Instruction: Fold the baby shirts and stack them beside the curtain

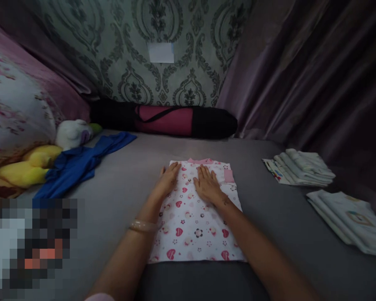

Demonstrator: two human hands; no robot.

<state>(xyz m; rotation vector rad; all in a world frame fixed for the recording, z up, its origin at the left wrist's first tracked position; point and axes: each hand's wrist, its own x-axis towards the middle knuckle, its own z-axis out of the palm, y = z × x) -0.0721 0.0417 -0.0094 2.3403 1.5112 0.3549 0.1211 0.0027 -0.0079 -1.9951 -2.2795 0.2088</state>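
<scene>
A white child's top (191, 225) with pink hearts and flowers lies flat on the grey bed surface, its pink collar at the far end. One sleeve with a pink cuff is folded across its upper right part. My left hand (169, 179) rests at the garment's upper left edge, fingers extended. Flat on the upper middle of the cloth lies my right hand (207, 186), fingers stretched out, just left of the pink cuff. Neither hand grips anything.
Two stacks of folded cloths, one farther (307, 167) and one nearer (354, 219), lie at the right. Blue clothing (78, 163), a yellow plush (28, 167) and a white plush (72, 133) are at the left. A black and pink bag (166, 121) lies along the wall.
</scene>
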